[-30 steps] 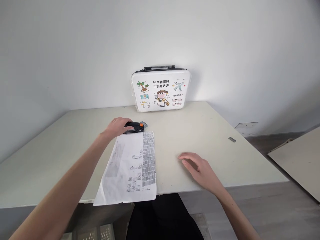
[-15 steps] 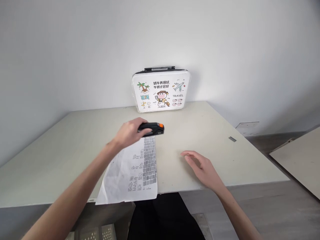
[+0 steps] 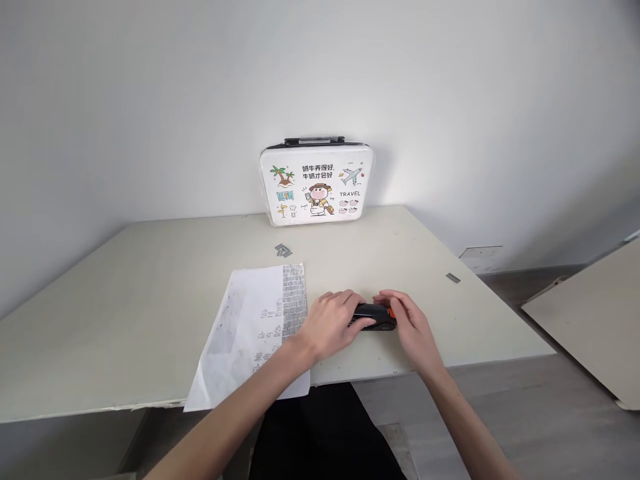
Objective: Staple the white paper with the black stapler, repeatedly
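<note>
One stapler (image 3: 374, 315) is showing right of the paper (image 3: 256, 290) | left hand (image 3: 331, 325) is clasping its body; right hand (image 3: 413, 328) is touching its end, hold unclear | likely feeling stiff, light; mid-body suiting

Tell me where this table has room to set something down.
Most room: the left side of the table, bordered by the printed paper. Another patch lies between the staple pile and the lone staple strip, in front of the white case. Front centre is crowded: the left hand grips the stapler beside the paper, the right hand at its other end.
</note>
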### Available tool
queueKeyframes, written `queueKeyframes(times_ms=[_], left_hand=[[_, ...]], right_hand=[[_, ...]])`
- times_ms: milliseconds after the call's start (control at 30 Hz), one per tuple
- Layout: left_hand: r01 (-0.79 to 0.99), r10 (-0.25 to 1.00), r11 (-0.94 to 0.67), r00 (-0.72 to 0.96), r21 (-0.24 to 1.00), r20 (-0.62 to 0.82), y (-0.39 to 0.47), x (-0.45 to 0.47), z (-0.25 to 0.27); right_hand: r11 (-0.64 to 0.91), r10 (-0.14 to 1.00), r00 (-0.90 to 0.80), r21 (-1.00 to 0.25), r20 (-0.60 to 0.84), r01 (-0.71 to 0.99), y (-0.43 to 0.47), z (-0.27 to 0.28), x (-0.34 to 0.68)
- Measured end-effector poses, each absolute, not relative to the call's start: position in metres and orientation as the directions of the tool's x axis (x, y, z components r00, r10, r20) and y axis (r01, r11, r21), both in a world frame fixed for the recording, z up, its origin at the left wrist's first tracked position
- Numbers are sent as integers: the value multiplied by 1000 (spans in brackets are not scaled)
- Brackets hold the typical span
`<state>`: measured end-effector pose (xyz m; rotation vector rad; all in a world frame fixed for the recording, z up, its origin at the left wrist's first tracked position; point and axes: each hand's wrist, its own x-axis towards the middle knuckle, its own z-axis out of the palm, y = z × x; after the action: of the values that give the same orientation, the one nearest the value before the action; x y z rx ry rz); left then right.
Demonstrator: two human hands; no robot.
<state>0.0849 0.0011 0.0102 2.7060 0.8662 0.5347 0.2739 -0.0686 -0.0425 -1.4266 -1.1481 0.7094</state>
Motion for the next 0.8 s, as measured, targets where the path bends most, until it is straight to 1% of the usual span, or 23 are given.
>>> queueKeyframes(times_ms=[133,267,333,500,600,700,800], left_hand=[[495,634,-750,726,438,266,0,80,7],[535,711,-659,672,529,206,5,63,7],[541,723,-635,668,552,177,7,54,7],[538,717,-638,676,551,171,10,44,4],[545,726,-639,660,542,193,9,45,2],[530,714,-656,667,538,214,10,42,1],[525,697,-677,683,516,220,11,32,5]], right_hand=[[103,930,320,-963,182,249,-68,-43,274],[111,937,304,-972,172,210,-68,-38,274],[108,938,302,-972,169,210,-68,-37,274],[116,923,328,-959,199,257,-69,-37,273],[87,928,328,-958,178,274,-71,-36,270],[64,947,282,-953,151,296,-74,-33,266],[79,965,204,-926,164,368,-75,-31,263]])
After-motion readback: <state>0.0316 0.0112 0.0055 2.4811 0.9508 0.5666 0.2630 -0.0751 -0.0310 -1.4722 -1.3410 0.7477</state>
